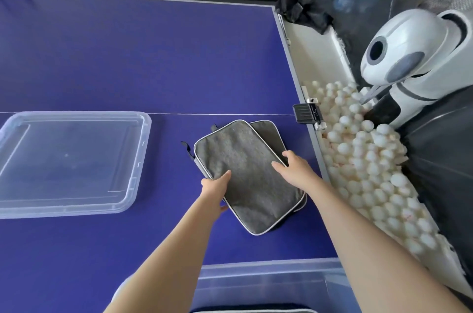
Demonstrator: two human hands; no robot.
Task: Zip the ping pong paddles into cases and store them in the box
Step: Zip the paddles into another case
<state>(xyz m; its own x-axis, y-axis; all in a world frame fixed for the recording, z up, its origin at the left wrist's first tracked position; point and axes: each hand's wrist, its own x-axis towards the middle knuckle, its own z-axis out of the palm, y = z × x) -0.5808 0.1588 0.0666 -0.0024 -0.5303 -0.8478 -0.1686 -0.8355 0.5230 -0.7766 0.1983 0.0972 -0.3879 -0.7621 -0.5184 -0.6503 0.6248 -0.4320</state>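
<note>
Gripping the top case (245, 171) from both sides, the left hand (213, 186) pinches its left long edge, thumb on top, while the right hand (291, 164) curls over the right long edge. It lies stacked on a second grey case (268, 133) on the blue table (153, 56), long axis running far-left to near-right. The clear box (268, 274) sits at the near edge, directly toward the person between both forearms, so the carry is likely a short pull nearward; its lid (76, 159) lies well apart to the left
</note>
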